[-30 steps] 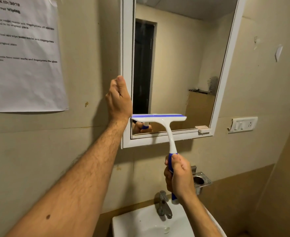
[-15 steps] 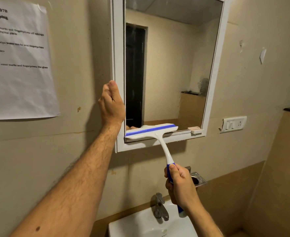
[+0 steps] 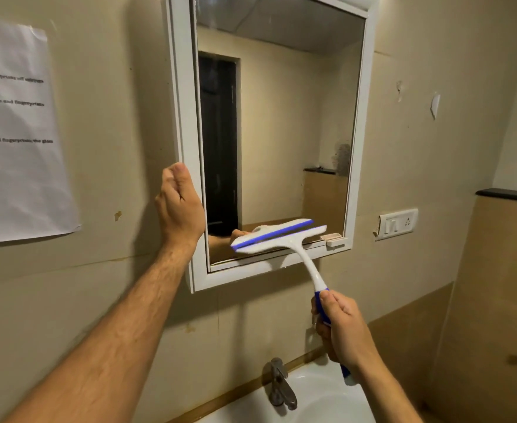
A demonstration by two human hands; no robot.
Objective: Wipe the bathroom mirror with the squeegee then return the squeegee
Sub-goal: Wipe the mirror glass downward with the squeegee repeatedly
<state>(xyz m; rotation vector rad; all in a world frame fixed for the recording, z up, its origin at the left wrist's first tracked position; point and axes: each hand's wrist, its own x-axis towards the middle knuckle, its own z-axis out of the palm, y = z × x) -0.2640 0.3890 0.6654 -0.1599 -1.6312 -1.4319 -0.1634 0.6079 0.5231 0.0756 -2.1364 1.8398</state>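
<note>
Squeegee [image 3: 277,236], gripped by the right hand [image 3: 342,334], nears the mirror [image 3: 281,132] bottom as the left hand [image 3: 179,206] clasps the frame; lifting for another pass likely follows.

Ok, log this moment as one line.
stage: wiping | right hand: grips squeegee handle | blade: low on mirror | left hand: holds frame edge

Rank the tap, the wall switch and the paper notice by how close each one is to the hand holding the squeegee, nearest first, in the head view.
Measured from the right hand gripping the squeegee:
1. Tap, just below and left of that hand, over the basin.
2. Wall switch, above and to the right, beside the mirror.
3. Paper notice, far left on the wall, beyond the left hand.
</note>
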